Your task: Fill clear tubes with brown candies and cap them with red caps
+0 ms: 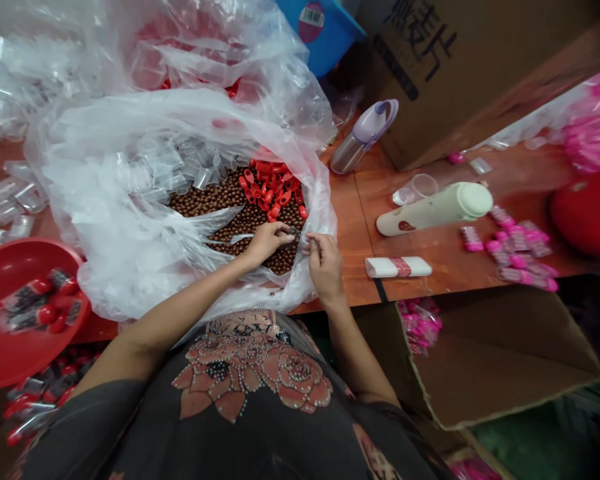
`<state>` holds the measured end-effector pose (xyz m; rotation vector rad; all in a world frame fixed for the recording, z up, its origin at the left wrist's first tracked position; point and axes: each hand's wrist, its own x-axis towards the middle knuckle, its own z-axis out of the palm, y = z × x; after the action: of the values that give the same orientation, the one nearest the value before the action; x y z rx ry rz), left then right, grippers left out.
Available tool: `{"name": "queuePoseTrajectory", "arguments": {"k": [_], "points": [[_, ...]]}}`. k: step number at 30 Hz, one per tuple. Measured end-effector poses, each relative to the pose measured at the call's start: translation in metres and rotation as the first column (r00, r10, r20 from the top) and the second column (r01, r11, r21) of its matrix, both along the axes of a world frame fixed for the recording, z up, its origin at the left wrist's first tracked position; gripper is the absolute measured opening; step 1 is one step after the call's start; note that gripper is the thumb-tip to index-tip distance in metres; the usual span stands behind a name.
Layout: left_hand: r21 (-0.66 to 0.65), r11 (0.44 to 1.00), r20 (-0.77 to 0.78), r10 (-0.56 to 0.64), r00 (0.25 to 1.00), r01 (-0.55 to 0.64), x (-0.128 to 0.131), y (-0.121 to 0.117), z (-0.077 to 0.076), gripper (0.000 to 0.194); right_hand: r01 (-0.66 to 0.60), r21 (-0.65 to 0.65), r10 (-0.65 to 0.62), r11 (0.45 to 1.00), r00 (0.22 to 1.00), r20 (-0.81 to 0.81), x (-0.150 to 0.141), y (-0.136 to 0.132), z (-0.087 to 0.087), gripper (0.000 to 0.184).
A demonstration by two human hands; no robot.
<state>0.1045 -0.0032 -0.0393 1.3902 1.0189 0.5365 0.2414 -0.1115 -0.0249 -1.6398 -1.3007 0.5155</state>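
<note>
My left hand point(266, 241) and my right hand point(325, 265) work at the mouth of a large clear plastic bag point(75, 200). My left fingertips pinch a small dark piece point(293, 231). My right fingertips seem to hold a thin sliver point(314, 245), too small to identify. Just below and beyond my hands lies a heap of shiny brown beads point(230, 203) inside the bag. Bright red plastic caps point(273, 190) are piled on the beads, and small clear plastic cups point(167, 167) crowd in behind them.
A red basin point(10, 313) of red-capped packets stands at the left. On the orange wooden table point(353, 247) stand a lilac-lidded flask point(364, 137) and a cream bottle point(435, 209). Pink packets point(517, 247) lie at the right. An open cardboard box point(500, 353) sits below the table edge.
</note>
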Motion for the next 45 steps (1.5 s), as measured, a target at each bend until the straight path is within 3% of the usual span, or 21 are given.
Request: {"name": "queuePoseTrajectory", "arguments": {"k": [4,9,15,20,26,33,37,45], "points": [[-0.202,0.976,0.187,0.114,0.976,-0.075,0.0,-0.001,-0.002,0.023,0.04,0.012,-0.038,0.999,0.996,-0.085,0.0,0.001,-0.002,0.023],[-0.261,0.959,0.273,0.184,0.944,-0.111,-0.015,-0.002,0.016,0.031,0.036,0.015,-0.035,0.999,0.994,-0.106,-0.002,0.002,0.001,0.022],[-0.152,0.98,0.334,0.17,0.927,-0.126,-0.041,-0.012,0.052,0.036,-0.003,0.057,0.009,0.998,0.996,-0.092,-0.006,0.008,0.006,0.024],[-0.02,0.992,0.283,0.124,0.951,-0.124,-0.06,-0.018,0.083,0.038,-0.085,0.093,0.097,0.992,0.986,-0.133,-0.018,0.018,0.019,0.028],[0.134,0.974,0.229,0.146,0.962,-0.18,-0.076,-0.017,0.104,0.035,-0.121,0.15,0.149,0.981,0.969,-0.198,-0.038,0.031,0.043,0.032],[0.034,0.992,0.309,0.103,0.945,-0.119,-0.081,-0.019,0.114,0.041,-0.219,0.153,0.241,0.964,0.96,-0.145,-0.053,0.036,0.053,0.041],[-0.011,0.996,0.364,0.09,0.927,-0.092,-0.083,-0.023,0.114,0.045,-0.202,0.176,0.228,0.963,0.963,-0.143,-0.058,0.034,0.06,0.038],[0.029,0.99,0.349,0.122,0.929,-0.141,-0.085,-0.027,0.115,0.049,-0.209,0.199,0.244,0.958,0.953,-0.177,-0.065,0.035,0.063,0.043]]}}
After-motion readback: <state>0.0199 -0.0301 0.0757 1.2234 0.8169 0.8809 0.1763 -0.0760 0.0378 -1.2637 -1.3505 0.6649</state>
